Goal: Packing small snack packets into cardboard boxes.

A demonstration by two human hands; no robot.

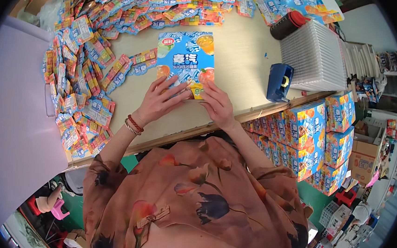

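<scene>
Pale desk (pixel 244 46) w/ loose packets (pixel 102 51) heaped at far & L sides. Blue box (pixel 186 48) is mid-desk nr front edge; L hand (pixel 163 100) & R hand (pixel 219 107) each have a grip on its lower end. Prob. mid-batch: many stacked boxes (pixel 303 127) on R, lots of pkts left. Can't tell if this one's filled.

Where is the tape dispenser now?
In the head view, the tape dispenser is on the table, right of the right hand, by the near-left corner of the white stack.
</scene>
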